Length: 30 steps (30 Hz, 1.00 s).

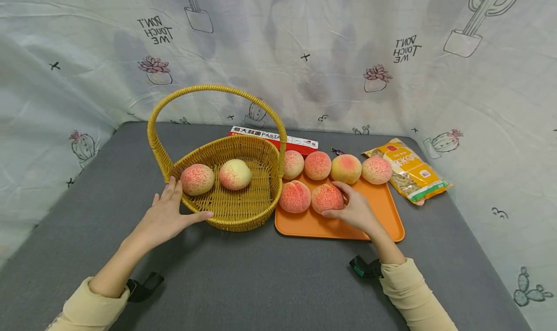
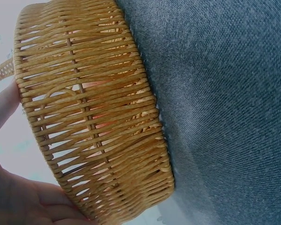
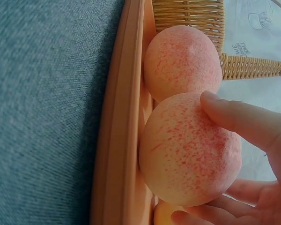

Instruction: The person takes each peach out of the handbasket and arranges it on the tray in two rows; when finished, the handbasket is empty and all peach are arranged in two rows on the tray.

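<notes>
My right hand grips a speckled red peach on the orange tray, thumb on the near side and fingers behind it. In the right wrist view that peach sits against another peach. My left hand rests on the near-left rim of a yellow woven basket, its thumb and fingers spread wide. From the left wrist view, the basket's side stands between thumb and fingers. Inside the basket lie a red-speckled peach and a paler peach.
Several more peaches line the tray, among them a yellowish peach and a redder peach. Behind stands a red and white pasta box. An orange food bag lies at the right. The basket's tall handle arches over it.
</notes>
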Motion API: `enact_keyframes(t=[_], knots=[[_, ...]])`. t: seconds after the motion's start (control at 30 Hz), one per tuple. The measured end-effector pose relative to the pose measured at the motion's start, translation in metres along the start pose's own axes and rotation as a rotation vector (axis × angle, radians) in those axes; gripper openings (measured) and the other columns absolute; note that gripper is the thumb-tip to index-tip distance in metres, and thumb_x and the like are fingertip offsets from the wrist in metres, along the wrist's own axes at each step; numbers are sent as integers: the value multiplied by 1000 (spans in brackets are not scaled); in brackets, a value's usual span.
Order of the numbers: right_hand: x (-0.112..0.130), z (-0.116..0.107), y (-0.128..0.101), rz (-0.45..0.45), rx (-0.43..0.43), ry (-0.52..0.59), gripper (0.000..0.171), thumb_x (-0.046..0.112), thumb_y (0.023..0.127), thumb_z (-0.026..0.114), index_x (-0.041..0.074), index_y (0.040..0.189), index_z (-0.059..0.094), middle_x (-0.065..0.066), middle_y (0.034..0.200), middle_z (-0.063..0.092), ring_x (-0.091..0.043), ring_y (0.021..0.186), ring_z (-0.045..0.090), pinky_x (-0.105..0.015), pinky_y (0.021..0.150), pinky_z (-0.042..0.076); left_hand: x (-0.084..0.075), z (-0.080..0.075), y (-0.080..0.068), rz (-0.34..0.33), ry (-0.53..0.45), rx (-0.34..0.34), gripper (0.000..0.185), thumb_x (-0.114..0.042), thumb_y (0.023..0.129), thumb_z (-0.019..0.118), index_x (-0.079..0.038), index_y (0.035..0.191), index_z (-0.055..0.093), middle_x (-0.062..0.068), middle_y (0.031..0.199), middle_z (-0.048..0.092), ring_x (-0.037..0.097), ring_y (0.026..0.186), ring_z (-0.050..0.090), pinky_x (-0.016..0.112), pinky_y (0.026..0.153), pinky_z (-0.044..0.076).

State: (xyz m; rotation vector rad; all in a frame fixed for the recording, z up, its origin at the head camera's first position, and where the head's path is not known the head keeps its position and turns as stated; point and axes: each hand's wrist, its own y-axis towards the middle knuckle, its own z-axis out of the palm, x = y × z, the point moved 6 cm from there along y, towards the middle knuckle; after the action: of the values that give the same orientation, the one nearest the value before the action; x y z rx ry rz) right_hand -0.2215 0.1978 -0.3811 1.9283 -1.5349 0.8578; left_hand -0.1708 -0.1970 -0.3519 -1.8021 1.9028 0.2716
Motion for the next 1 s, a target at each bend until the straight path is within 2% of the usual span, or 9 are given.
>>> enact_keyframes(t=[0.27, 0.53, 0.7, 1.0], knots=[[2, -1, -2, -3, -3, 37, 80, 14, 75, 86, -9, 139, 44, -27, 141, 46, -45, 129, 44, -55, 105, 38, 0, 0, 0, 4, 6, -2, 125, -69, 81, 61, 16, 148, -2, 36, 153, -12, 52, 141, -2, 65, 112, 2], [12, -5, -1, -12, -51, 93, 78, 13, 77, 83, -8, 140, 43, -27, 143, 44, -41, 134, 39, -52, 109, 34, -1, -1, 0, 5, 10, -4, 125, -69, 82, 61, 17, 148, -1, 37, 153, -11, 55, 139, 1, 66, 111, 3], [16, -5, -1, -6, -70, 96, 74, 8, 78, 81, -8, 140, 44, -26, 143, 45, -39, 134, 40, -50, 109, 35, -2, -1, 0, 3, 14, -7, 125, -69, 82, 61, 17, 147, -1, 37, 153, -10, 57, 138, 3, 66, 111, 4], [21, -4, 1, -7, -92, 87, 73, 11, 79, 81, -8, 140, 45, -26, 142, 46, -39, 133, 41, -53, 108, 35, -2, -1, 0, 1, 10, -5, 125, -69, 82, 61, 16, 148, -1, 37, 153, -11, 56, 139, 2, 65, 112, 3]])
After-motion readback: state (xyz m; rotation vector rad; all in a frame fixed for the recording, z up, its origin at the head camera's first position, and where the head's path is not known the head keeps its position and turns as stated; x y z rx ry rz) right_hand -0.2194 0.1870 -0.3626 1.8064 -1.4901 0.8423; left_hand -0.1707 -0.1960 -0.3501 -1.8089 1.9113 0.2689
